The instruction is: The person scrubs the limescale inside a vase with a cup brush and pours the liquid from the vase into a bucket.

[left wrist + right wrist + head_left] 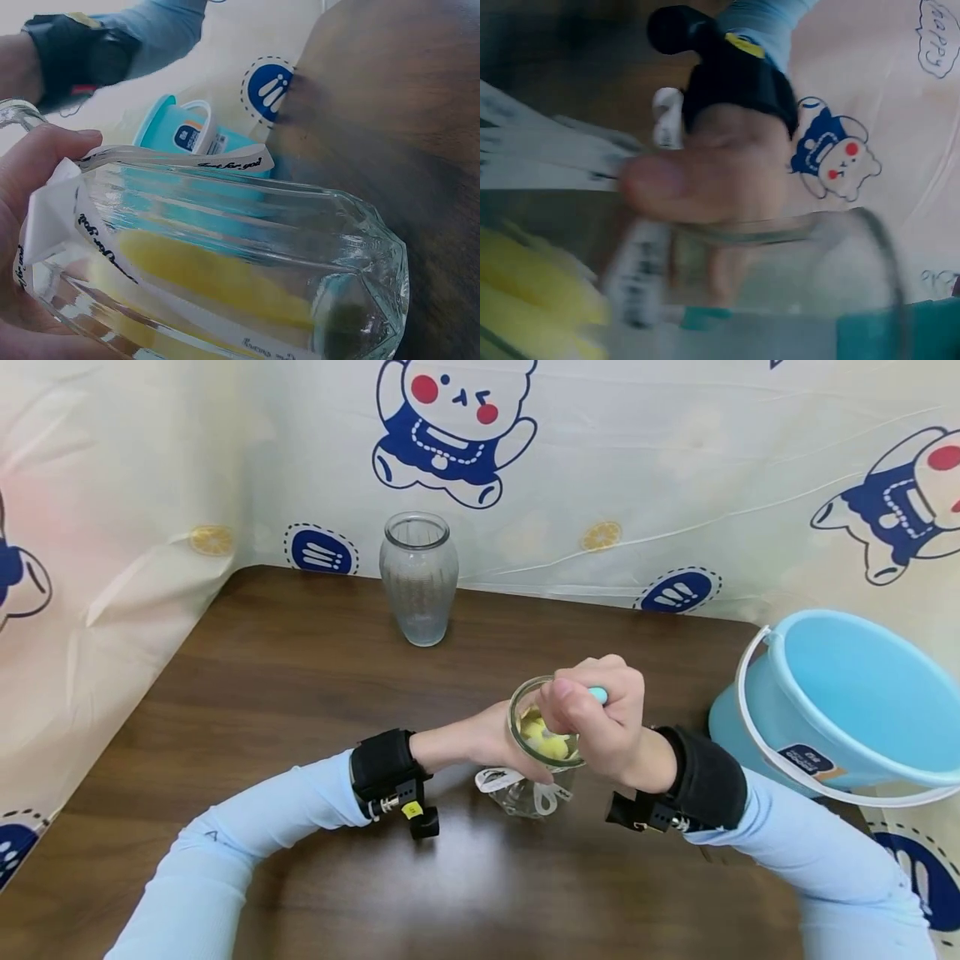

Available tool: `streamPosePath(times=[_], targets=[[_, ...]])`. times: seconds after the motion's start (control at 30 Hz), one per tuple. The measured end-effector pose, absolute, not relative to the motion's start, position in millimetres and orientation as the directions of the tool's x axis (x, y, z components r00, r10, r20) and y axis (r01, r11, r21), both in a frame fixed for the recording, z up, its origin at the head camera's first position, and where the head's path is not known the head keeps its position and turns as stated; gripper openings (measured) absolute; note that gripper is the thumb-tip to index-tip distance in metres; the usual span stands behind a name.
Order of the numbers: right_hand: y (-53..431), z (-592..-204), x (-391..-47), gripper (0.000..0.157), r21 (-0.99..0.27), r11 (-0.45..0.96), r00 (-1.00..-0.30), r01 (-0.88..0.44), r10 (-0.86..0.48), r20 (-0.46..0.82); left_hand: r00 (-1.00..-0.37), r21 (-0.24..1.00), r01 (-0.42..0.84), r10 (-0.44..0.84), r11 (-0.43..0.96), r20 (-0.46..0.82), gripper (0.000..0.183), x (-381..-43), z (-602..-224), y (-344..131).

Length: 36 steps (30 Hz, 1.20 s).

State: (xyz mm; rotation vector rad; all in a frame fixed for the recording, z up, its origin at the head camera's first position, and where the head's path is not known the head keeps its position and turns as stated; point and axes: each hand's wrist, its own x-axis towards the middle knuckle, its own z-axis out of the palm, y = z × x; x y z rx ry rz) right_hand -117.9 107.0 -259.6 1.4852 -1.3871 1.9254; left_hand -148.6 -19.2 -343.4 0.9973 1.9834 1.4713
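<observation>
My left hand point(491, 735) grips a clear glass vase point(352, 202) near its neck, thumb on the near side. A white printed ribbon point(498, 779) is tied round the neck, its ends hanging loose. Above the mouth my right hand point(600, 714) has its fingers curled round the handle of a brush, whose teal end point(598, 695) pokes out of the fist. The brush's yellow sponge head point(210, 262) is down inside the vase, seen through the glass in the left wrist view. In the right wrist view, blurred, the left thumb point(660, 187) lies over the ribbon.
A second glass vase point(420, 577) stands upright at the back of the brown wooden table point(315, 643). To the right is a light blue bucket point(735, 718) with a white handle, close to the right forearm. Printed cloth point(645, 443) hangs behind the table and at its sides.
</observation>
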Motion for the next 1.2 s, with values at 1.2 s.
streamPosePath(times=[1.2], targets=[[105.8,-200.1,-126.0,0.064,-0.886,-0.104,-0.691,-0.451,-0.588,0.421,-0.633,0.94,0.285,0.773,0.188,0.037,0.076,-150.8,-347.3,-18.2]])
